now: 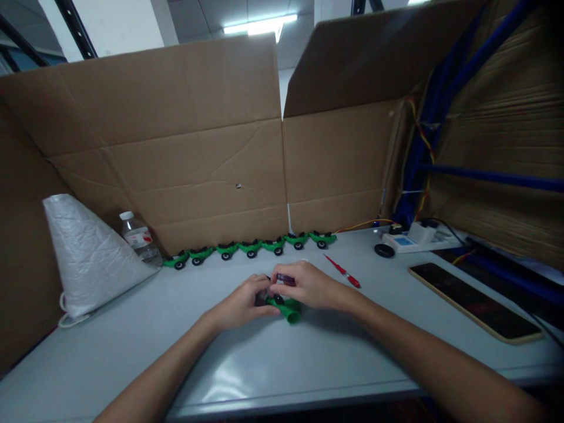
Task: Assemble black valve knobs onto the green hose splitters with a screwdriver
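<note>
Both my hands meet over a green toy car [287, 309] at the middle of the grey table [264, 358]. My left hand [241, 305] grips the car's left end, fingers curled round it. My right hand [308, 285] is closed above the car, pinching a small dark purple tool or part [285, 277] against it. A black wheel shows between the fingers. A row of several finished green toy cars [251, 248] stands along the cardboard wall behind.
A red screwdriver [343, 272] lies right of my hands. A phone [473, 301] lies at the right, with a small white device [408, 238] and wires behind it. At the left stand a white sack [88, 252] and a water bottle [138, 238]. Cardboard walls [198, 170] enclose the back.
</note>
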